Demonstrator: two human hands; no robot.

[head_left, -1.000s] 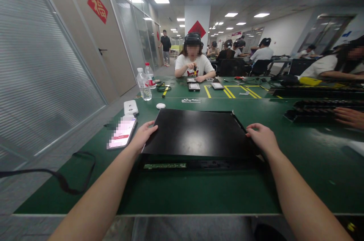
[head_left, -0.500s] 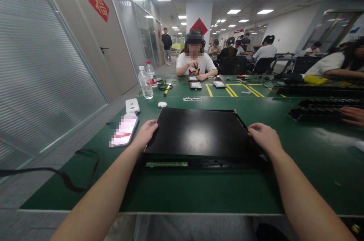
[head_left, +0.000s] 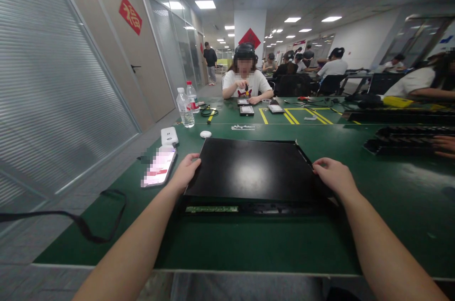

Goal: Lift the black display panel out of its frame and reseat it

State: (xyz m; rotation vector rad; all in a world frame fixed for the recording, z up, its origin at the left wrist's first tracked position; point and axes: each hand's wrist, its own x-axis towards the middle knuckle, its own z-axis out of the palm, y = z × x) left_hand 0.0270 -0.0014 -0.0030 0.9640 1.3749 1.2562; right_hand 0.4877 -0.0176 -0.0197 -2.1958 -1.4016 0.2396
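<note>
A flat black cover panel (head_left: 249,168) lies over a low black device case (head_left: 284,209), tilted so that a gap shows along the near side. A green circuit board (head_left: 212,209) is visible in that gap; the rest of the inside is hidden. My left hand (head_left: 188,168) grips the panel's left edge with the fingers closed around it. On the opposite side, my right hand (head_left: 334,173) pinches the panel's right edge near its far corner.
Left of the case lie a phone (head_left: 160,166), a white box-shaped device (head_left: 169,136) and a small white case (head_left: 205,134). Two bottles (head_left: 185,110) stand farther back. Across the green table (head_left: 263,249), a person works at hard drives (head_left: 246,110). Black slotted strips (head_left: 398,142) lie right.
The view has shifted slightly, so everything sits a little lower and farther right. Both hands keep their hold on the panel, which shows no clear movement against the case.
</note>
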